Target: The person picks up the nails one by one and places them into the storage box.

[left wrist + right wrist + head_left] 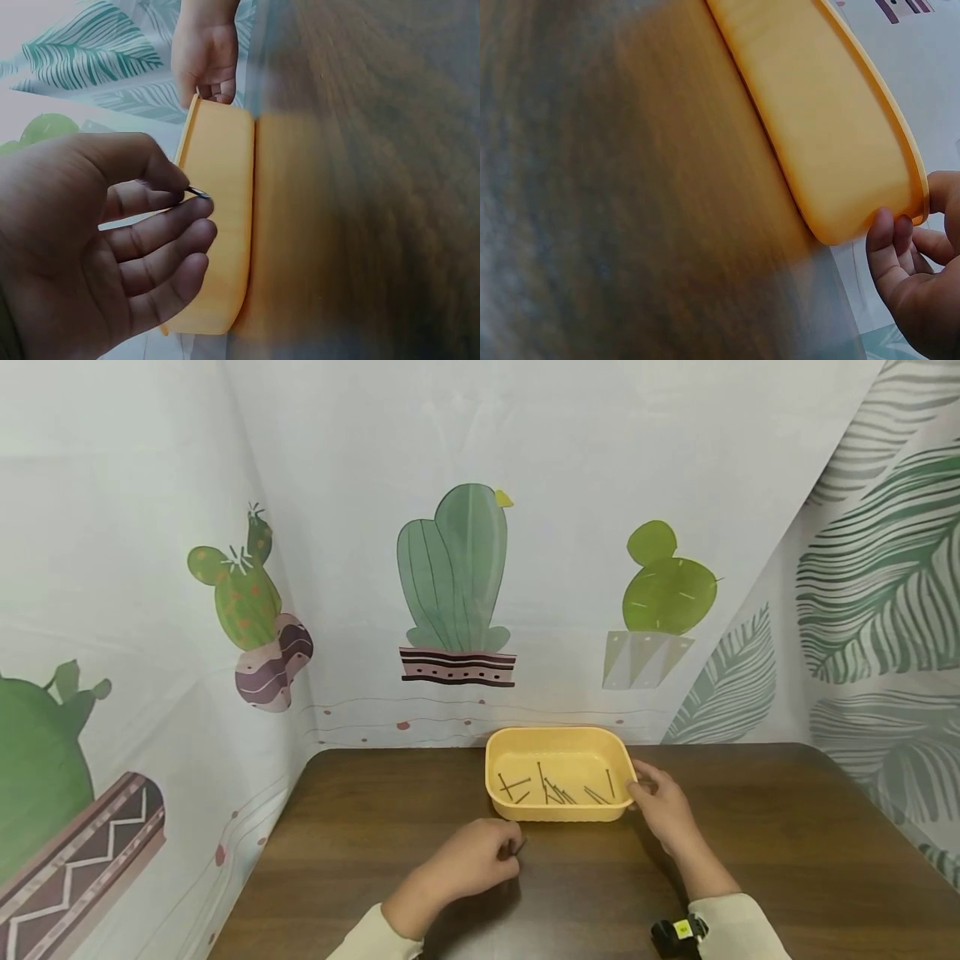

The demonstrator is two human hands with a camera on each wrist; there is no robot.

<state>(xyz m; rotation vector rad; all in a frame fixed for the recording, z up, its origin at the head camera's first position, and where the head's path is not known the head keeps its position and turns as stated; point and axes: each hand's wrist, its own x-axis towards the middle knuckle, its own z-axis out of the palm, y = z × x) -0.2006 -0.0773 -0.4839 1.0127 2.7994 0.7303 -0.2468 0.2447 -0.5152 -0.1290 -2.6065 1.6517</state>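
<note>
A yellow plastic tray (558, 812) sits toward the back of the table with several thin dark nails (555, 793) scattered over its floor. In front of its near side is my left hand (476, 857), pinching a nail (198, 193) between thumb and index finger; only a short dark metal length shows, and the other fingers are loosely bent. My right hand (663, 806) grips the tray's right end by the rim. The right wrist view has its fingers (885, 247) against the tray's outer wall near the corner. From the left wrist view the nails inside are hidden behind the tray wall.
The dark brown wooden table (360, 810) has rounded back corners. Behind it hangs a white cloth (570, 443) printed with cacti and leaves. A black device with a yellow label (681, 930) is strapped at my right wrist, by the pale sleeve.
</note>
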